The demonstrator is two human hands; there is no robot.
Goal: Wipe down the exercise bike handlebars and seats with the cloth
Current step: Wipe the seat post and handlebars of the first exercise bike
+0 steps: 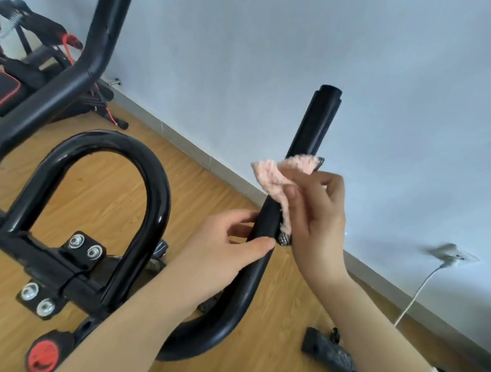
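Note:
The black exercise bike handlebars fill the view: a right grip bar (314,126) rising upward, a left grip bar (104,33), and a glossy centre loop (152,186). My left hand (229,248) grips the right bar below its middle, thumb across the front. My right hand (314,213) pinches a pink fuzzy cloth (273,176) with a dark checked edge and holds it against the right bar just above my left hand. No seat is in view.
A red knob (42,356) and bolted clamp plates (85,246) sit below the loop. A bike pedal (331,355) lies low right. Other black-and-red gym equipment (5,90) stands far left. A white cable (416,294) runs from a wall socket (453,254).

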